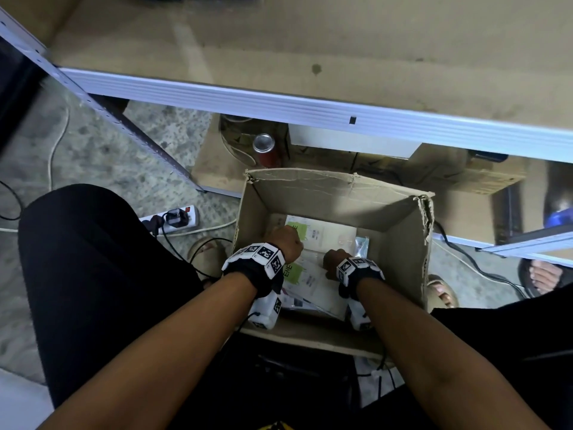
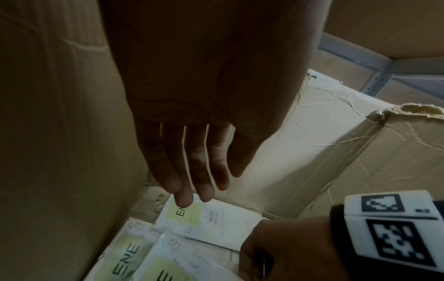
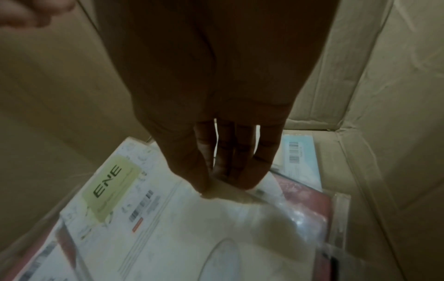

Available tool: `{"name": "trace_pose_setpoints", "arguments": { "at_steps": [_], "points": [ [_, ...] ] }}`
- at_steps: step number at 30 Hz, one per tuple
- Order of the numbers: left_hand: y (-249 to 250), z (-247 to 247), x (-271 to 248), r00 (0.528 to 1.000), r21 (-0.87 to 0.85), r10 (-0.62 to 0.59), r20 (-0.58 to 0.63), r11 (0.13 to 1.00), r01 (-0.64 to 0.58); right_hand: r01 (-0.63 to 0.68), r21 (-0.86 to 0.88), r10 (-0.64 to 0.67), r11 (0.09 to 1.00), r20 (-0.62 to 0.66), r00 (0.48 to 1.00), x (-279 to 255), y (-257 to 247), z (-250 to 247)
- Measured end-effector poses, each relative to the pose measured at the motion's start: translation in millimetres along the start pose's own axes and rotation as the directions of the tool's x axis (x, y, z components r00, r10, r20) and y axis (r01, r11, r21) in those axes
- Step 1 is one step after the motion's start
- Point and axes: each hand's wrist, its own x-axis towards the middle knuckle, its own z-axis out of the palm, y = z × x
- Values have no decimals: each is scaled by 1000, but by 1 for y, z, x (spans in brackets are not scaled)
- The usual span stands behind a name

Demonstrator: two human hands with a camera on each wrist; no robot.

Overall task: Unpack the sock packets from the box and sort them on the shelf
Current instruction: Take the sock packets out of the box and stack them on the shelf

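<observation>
An open cardboard box stands on the floor between my knees, below the brown shelf board. Several white sock packets with green labels lie flat inside it. My left hand reaches down the box's left wall with straight fingers; its tips are at the far packet. My right hand pinches the edge of the top white packet between thumb and fingers. Under that packet lie a pink packet and a pale blue one.
A grey shelf post slants down at the left. A power strip with cables lies left of the box. A can stands behind the box under the shelf. My sandalled foot is right of the box; another person's foot is farther right.
</observation>
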Motion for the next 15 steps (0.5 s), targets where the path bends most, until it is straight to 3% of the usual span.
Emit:
{"name": "trace_pose_setpoints", "arguments": {
  "at_steps": [8,15],
  "points": [
    [0,13,18,999,49,-23,25,999,22,-72,49,75,996,-65,995,-3,17,-8],
    [-16,37,44,990,9,-93,110,996,93,-162,244,182,956,-62,981,-13,38,-7]
  ]
}}
